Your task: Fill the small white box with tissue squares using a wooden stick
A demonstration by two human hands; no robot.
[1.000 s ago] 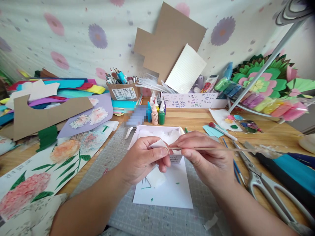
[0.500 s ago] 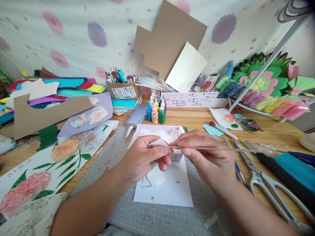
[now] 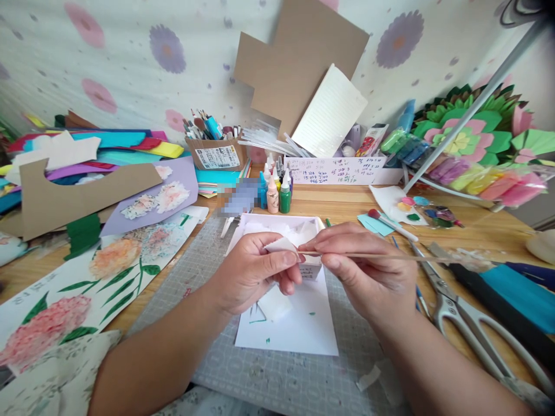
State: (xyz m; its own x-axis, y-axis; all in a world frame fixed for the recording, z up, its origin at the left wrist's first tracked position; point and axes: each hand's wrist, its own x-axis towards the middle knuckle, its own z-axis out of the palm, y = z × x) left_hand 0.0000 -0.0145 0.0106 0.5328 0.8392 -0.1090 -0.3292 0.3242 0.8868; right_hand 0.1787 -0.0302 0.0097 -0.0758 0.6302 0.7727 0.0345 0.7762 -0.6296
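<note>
1 stick (image 3: 377,255), 1 paper scrap (image 3: 281,245) | left hand (image 3: 255,271) pinching scrap, thumb toward 3 o'clock | right hand (image 3: 368,277) pinching stick, fingers toward 9

Left grip (image 3: 260,267) pinching white paper piece (image 3: 281,245); right grip (image 3: 369,277) holding thin stick (image 3: 377,256).

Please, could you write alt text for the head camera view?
A person's left hand pinches a small white piece while the right hand holds a thin stick, its tip at the piece, above a gray cutting mat. Scissors lie at right, a flower painting at left.
</note>
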